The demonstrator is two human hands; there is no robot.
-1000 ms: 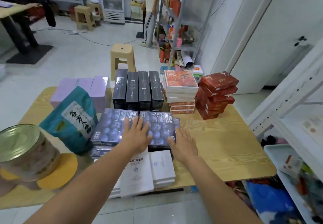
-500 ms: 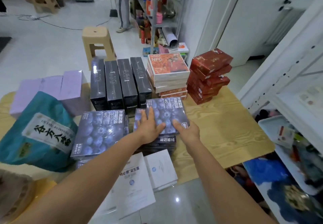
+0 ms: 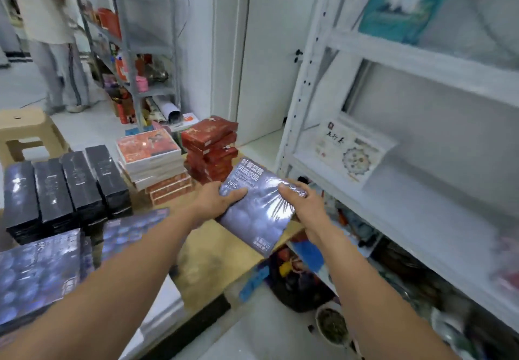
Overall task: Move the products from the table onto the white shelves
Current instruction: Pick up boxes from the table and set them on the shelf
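Fingers of both hands are curled round one flat blueberry box (image 3: 258, 210). The left hand (image 3: 213, 205) takes its left edge with the thumb lying on the printed face, and the right hand (image 3: 302, 205) takes its right edge the same way, so each grip is closed on the box. The box is off the worktop (image 3: 213, 261), face up and tipped a little toward the person, over the worktop's right edge and near the white shelves (image 3: 421, 67) without touching them. It looks close to square. Its slightly longer side seems to run away from the person, with the white-lettered title end pointing away and the small label at the near corner.

Just beyond the box, on the worktop, stands a stack of dark red boxes (image 3: 209, 140), and a stack of orange-and-white boxes (image 3: 148, 149) stands beside it to the left. Further left, four black boxes (image 3: 70, 185) lie side by side, with more blueberry boxes (image 3: 36, 269) in front of them.

On the shelves, a pale flat box (image 3: 351, 149) rests on the middle board and a teal bag (image 3: 401, 3) stands on the upper one. Behind the worktop are a beige stool (image 3: 25, 132), a grey rack (image 3: 132, 50) and a standing person (image 3: 53, 36).
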